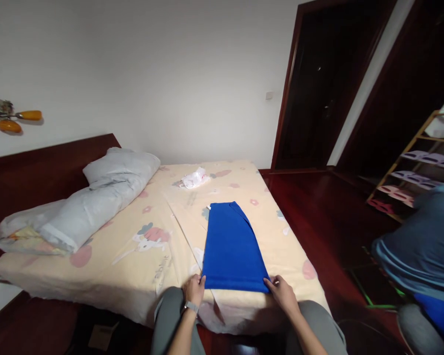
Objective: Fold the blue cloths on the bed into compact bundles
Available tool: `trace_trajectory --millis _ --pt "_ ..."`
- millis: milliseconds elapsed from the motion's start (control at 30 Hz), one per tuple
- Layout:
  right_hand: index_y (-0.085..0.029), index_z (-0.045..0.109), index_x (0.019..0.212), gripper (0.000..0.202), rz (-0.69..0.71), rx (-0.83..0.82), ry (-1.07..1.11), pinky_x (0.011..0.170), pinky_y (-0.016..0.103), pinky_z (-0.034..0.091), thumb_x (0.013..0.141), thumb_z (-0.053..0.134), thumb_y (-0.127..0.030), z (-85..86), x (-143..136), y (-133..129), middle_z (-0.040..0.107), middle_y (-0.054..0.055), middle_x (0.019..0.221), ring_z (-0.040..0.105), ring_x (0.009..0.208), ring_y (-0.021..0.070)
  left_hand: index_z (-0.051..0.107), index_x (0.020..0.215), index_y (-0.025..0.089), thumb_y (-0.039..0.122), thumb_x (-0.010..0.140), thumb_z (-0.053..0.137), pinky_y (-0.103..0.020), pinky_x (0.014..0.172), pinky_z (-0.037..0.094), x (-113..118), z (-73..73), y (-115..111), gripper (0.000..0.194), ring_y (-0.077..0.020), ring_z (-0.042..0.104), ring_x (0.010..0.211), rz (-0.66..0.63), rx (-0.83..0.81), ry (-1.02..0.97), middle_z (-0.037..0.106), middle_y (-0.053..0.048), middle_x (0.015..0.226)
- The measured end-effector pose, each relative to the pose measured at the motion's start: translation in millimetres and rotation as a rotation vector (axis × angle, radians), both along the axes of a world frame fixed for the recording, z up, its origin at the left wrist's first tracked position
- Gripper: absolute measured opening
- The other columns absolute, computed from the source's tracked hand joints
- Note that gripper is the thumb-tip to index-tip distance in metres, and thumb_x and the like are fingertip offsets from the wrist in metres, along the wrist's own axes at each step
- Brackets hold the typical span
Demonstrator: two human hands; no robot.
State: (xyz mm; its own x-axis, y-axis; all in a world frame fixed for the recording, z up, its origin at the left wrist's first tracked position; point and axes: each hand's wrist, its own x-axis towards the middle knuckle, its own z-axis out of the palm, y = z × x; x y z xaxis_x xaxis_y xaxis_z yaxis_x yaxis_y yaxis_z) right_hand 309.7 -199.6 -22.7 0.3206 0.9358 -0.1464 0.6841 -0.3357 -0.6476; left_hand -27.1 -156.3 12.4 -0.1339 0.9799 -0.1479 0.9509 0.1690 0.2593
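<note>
A blue folded garment (231,246) lies flat on the bed, its wider edge towards me and a small white tag at its far left corner. My left hand (195,290) pinches the near left corner between thumb and fingers; a watch sits on that wrist. At the near right corner, my right hand (282,295) grips the cloth in the same way. Under the garment is a cream bedsheet (133,236) printed with rabbits, carrots and flowers. The exact kind of garment cannot be made out.
A grey quilt (107,190) lies bunched by the dark headboard (55,158). A crumpled white plastic bag (194,178) rests farther back on the bed. To the right, a person in a blue top (425,241) is near a shoe rack (403,173). A dark door (325,88) stands behind.
</note>
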Motion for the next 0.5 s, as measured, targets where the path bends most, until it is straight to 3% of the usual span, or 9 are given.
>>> trace_trajectory --millis 167,300,400,500 --pt "-0.022 0.054 0.106 0.025 0.043 0.054 -0.106 0.072 0.033 0.048 0.093 0.039 -0.038 9.9 -5.9 -16.7 0.073 0.01 0.09 0.069 0.082 0.0254 0.063 0.116 0.019 0.03 0.097 0.042 -0.034 0.093 0.039 0.2 6.2 -17.3 0.03 -0.024 0.063 0.108 -0.081 0.083 0.064 0.072 -0.01 0.112" --pt "-0.022 0.061 0.111 0.03 0.168 0.147 -0.185 0.093 0.039 0.044 0.086 0.047 -0.032 18.7 -5.7 -24.0 0.065 0.013 0.119 0.061 0.108 0.0284 0.058 0.127 0.027 0.031 0.095 0.045 -0.034 0.104 0.036 -6.8 10.4 -24.8 0.035 -0.022 0.054 0.121 -0.347 0.18 -0.015 0.063 -0.006 0.128" --pt "-0.028 0.062 0.12 0.052 0.374 0.15 -0.212 0.097 0.037 0.043 0.069 0.058 -0.021 18.7 -1.7 -28.4 0.058 0.006 0.134 0.054 0.121 0.0271 0.056 0.131 0.032 0.029 0.083 0.061 -0.035 0.111 0.033 -14.8 9.4 -26.0 0.049 -0.0237 0.048 0.129 -0.505 0.084 -0.059 0.057 -0.003 0.138" --pt "-0.027 0.058 0.129 0.068 0.404 0.104 -0.226 0.095 0.037 0.045 0.063 0.053 -0.014 16.9 2.1 -27.9 0.059 0.006 0.135 0.056 0.119 0.0272 0.057 0.131 0.032 0.016 0.076 0.059 -0.035 0.111 0.034 -21.4 3.9 -21.6 0.057 -0.0229 0.048 0.13 -0.495 0.052 -0.081 0.057 -0.002 0.139"
